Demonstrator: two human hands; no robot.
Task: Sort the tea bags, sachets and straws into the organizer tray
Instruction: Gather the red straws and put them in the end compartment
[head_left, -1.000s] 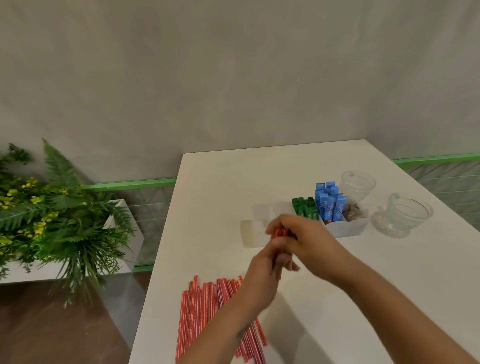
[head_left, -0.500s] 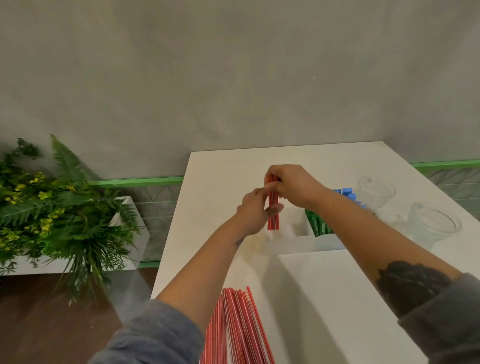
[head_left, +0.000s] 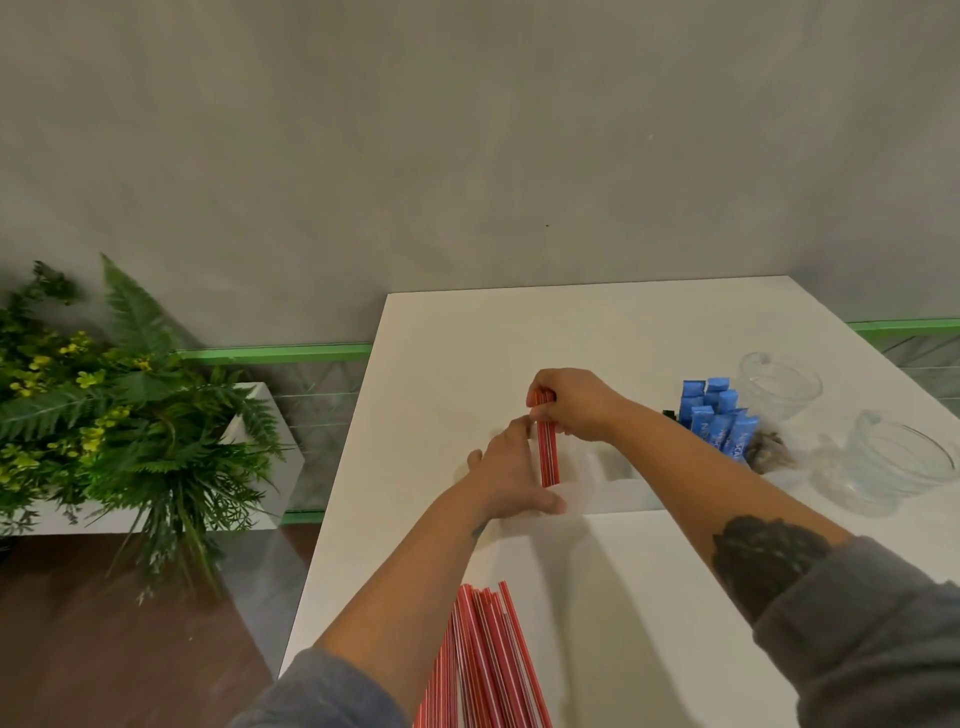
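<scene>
Small bundle of red straws (head_left: 548, 452) stood upright in my right hand (head_left: 574, 405), fingers closed around its top end, lower end down inside the left compartment of the white organizer tray (head_left: 602, 496). My left hand (head_left: 506, 480) was on the tray's left end, fingers spread loose, index tip touching the bundle, holding nothing. Tray sat mid-table, nearer the far edge than the near one. Its right compartments held blue sachets (head_left: 719, 421) standing on end and something brown, probably tea bags (head_left: 774, 457), too blurred to confirm. A sliver of green showed behind my right forearm; couldn't tell what. Remaining loose straws (head_left: 485, 660) lay flat in a pile at the near edge of the table (head_left: 649, 597), beside my left forearm. Two clear glass cups (head_left: 901, 460) sat toward the right edge, just beside the tray.
</scene>
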